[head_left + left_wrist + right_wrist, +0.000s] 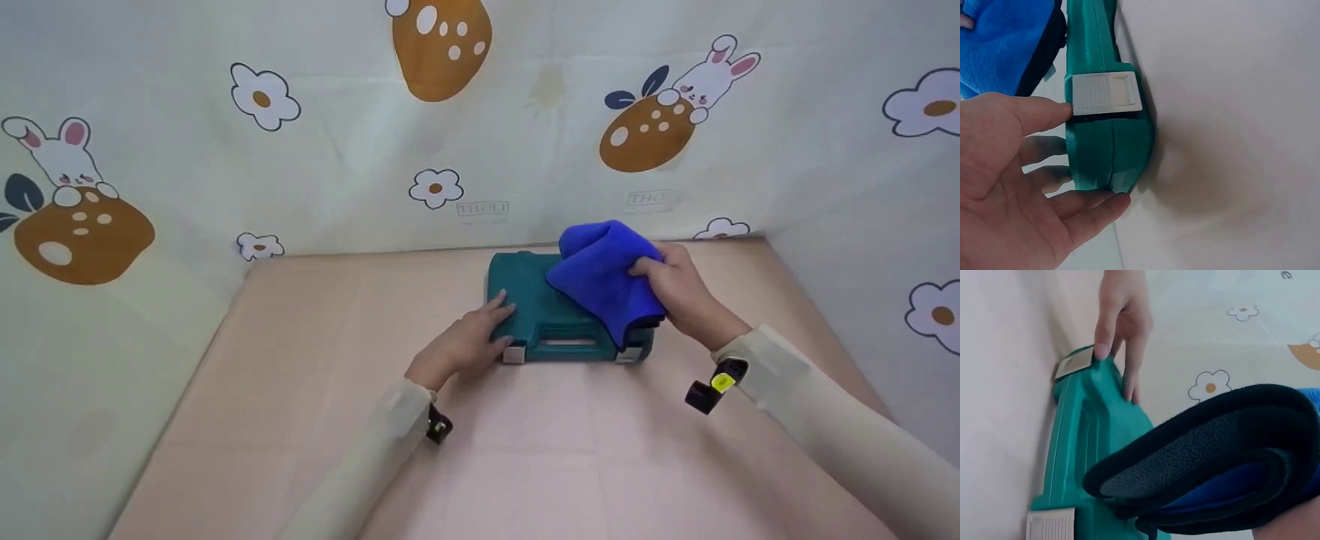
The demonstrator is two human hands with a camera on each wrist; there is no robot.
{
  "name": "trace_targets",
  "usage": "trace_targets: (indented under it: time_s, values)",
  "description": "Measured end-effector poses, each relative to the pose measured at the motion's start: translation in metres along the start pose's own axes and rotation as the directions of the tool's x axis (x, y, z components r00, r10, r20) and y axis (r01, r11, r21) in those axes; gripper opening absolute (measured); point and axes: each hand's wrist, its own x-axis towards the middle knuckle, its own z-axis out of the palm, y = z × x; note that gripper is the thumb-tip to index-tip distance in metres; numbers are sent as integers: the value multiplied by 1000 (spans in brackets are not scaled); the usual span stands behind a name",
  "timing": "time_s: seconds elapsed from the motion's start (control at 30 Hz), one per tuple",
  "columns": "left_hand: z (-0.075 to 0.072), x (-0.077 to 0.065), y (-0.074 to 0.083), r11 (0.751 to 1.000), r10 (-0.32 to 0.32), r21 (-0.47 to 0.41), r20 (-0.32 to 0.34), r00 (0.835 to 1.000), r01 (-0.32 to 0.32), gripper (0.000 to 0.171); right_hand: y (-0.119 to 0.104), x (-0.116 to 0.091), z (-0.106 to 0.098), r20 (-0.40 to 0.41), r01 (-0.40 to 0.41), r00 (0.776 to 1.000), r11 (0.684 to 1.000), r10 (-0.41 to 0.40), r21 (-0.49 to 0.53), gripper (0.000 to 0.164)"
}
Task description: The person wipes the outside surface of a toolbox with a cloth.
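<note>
A green plastic carrying case [529, 281] with a handle and two pale latches lies flat on the table, handle side toward me. My left hand [463, 339] rests on its left end with fingers fairly straight and spread. In the left wrist view the thumb touches the case beside a latch [1107, 93], and the other fingers lie along the end. My right hand [686, 296] grips a folded blue cloth [607, 274] with dark edging, thumb on top. The cloth covers the case's right part. In the right wrist view its dark folded edge [1185, 444] hides much of the case.
The table [360, 330] has a pale pinkish covering. Behind it and at both sides hang cream curtains [337, 172] printed with rabbits, brown fruit and flowers. A dark band with a small device [716, 384] is on the right wrist, another [439, 424] on the left.
</note>
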Motion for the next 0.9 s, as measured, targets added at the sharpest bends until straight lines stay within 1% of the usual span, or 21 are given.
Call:
trace_targets:
  time_s: [0.1, 0.17, 0.27, 0.33, 0.4, 0.43, 0.5, 0.53, 0.57, 0.6, 0.63, 0.7, 0.77, 0.8, 0.83, 0.9]
  values:
    - [-1, 0, 1, 1000, 2, -26, -16, 1000, -3, 60, -1, 3, 6, -14, -14, 1000, 998, 15, 61, 35]
    - [-2, 0, 2, 999, 8, -48, -47, 999, -10, 59, 0, 5, 11, -31, 4, 1000, 997, -2, 82, 39]
    - [-3, 0, 5, 995, 0, -100, -127, 992, -12, 59, 2, 8, 22, -57, 47, 997, 994, -42, 94, 40]
    - [-5, 1, 9, 987, -26, -159, -190, 981, -5, 60, 3, 9, 30, -63, 80, 995, 995, -76, 66, 43]
    - [-7, 2, 14, 972, -43, -236, -243, 969, -16, 62, 5, 10, 40, -68, 121, 991, 992, -119, 32, 43]
    - [-9, 2, 17, 960, -54, -278, -258, 965, -21, 63, 6, 11, 46, -69, 145, 987, 989, -144, 16, 43]
    - [-11, 5, 23, 925, -62, -377, -268, 962, -45, 67, 8, 12, 58, -72, 198, 977, 980, -200, -30, 43]
    - [-13, 6, 27, 898, -58, -434, -260, 964, -63, 69, 9, 13, 64, -69, 225, 971, 973, -228, -45, 43]
    - [-14, 8, 30, 865, -52, -495, -246, 968, -79, 72, 10, 14, 71, -64, 252, 965, 966, -256, -62, 43]
    - [-15, 9, 33, 825, -48, -558, -224, 973, -88, 76, 10, 15, 78, -56, 274, 959, 958, -279, -79, 44]
    - [-15, 11, 37, 777, -37, -622, -202, 979, -99, 79, 11, 15, 85, -44, 292, 954, 952, -296, -91, 45]
    - [-17, 14, 43, 671, -11, -733, -165, 986, -115, 85, 12, 16, 98, -1, 320, 947, 942, -322, -100, 49]
    - [-16, 16, 49, 570, 11, -811, -151, 989, -130, 89, 13, 16, 110, 48, 343, 939, 933, -340, -109, 53]
    - [-16, 16, 51, 512, 22, -846, -159, 987, -148, 89, 13, 15, 116, 71, 357, 934, 928, -351, -111, 55]
    - [-15, 17, 53, 459, 29, -872, -172, 985, -166, 89, 13, 16, 121, 98, 378, 924, 919, -369, -108, 56]
    - [-14, 17, 56, 369, 23, -908, -206, 978, -200, 89, 12, 16, 128, 144, 418, 905, 900, -401, -121, 59]
